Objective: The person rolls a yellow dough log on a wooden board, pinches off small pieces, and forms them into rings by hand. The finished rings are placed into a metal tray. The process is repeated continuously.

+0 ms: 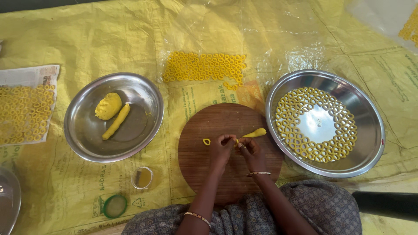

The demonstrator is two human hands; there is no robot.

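Both my hands meet over a round wooden board (217,117). My right hand (251,150) grips a short roll of yellow dough (255,133) whose thick end sticks out to the right. My left hand (223,147) pinches the thin end of that roll, fingertips touching the right hand. One small finished dough ring (207,141) lies on the board just left of my left hand.
A steel bowl (82,135) at the left holds a dough lump (108,105) and a dough rope (116,121). A steel plate (370,148) at the right carries several rings. More rings (203,66) lie on plastic behind the board and on newspaper (26,78) far left. A small glass cup (142,177) and green lid (114,206) sit near my knee.
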